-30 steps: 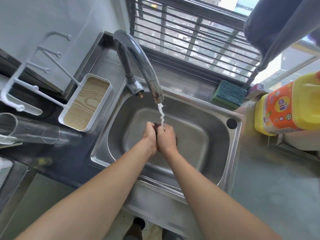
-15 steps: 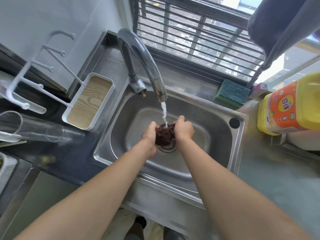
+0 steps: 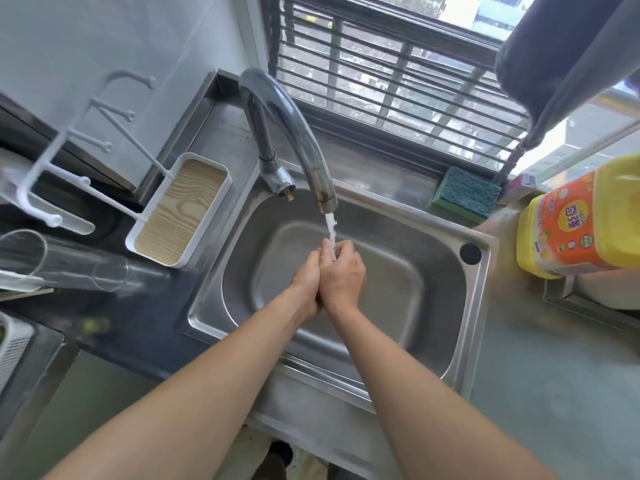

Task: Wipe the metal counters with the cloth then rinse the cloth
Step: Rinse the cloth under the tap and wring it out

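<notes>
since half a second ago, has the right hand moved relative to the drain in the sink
Yes. The right hand has closed in against the left hand under the faucet stream, and the two now cover the drain and the cloth that showed between them.

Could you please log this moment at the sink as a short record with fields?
water: running from the curved chrome faucet onto the hands
left hand: pressed against the right, over the stainless steel sink basin
right hand: fingers curled under the stream
cloth: hidden between the hands, not visible
behind sink: green scrubbing sponge on the ledge
right counter: yellow detergent jug with orange label
</notes>
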The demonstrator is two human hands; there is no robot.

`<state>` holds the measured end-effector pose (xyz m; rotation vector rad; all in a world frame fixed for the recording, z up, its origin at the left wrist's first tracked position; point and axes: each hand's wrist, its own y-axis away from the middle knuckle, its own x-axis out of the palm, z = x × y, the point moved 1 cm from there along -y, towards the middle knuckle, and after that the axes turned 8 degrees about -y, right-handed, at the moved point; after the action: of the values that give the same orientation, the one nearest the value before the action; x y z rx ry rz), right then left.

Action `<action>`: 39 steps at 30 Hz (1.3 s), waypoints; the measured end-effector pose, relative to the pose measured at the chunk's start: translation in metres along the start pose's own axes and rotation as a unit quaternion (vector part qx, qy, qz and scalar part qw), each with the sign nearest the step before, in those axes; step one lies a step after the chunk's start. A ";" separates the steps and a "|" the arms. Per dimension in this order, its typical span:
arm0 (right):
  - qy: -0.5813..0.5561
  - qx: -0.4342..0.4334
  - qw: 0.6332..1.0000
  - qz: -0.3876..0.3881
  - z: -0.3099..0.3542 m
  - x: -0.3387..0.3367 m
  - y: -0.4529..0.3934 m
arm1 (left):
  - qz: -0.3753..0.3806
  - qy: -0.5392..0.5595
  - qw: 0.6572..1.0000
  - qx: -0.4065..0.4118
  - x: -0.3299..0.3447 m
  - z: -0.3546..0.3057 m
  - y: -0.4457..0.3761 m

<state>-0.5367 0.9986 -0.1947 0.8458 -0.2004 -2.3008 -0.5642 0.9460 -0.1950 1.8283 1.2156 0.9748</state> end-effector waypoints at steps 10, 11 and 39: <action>-0.028 0.223 0.974 -0.012 -0.001 -0.032 -0.036 | -0.011 -0.081 0.997 -0.005 -0.012 -0.009 0.002; -0.050 0.246 0.968 -0.006 -0.003 -0.035 -0.035 | -0.036 -0.064 0.997 -0.010 -0.013 -0.010 0.001; -0.062 0.112 0.988 0.091 -0.007 0.006 -0.001 | -0.055 -0.045 0.997 -0.022 0.012 -0.011 0.009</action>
<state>-0.5362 0.9963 -0.2034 0.7596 -0.5773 -2.1867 -0.5673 0.9566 -0.1794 1.7327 1.2177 0.8423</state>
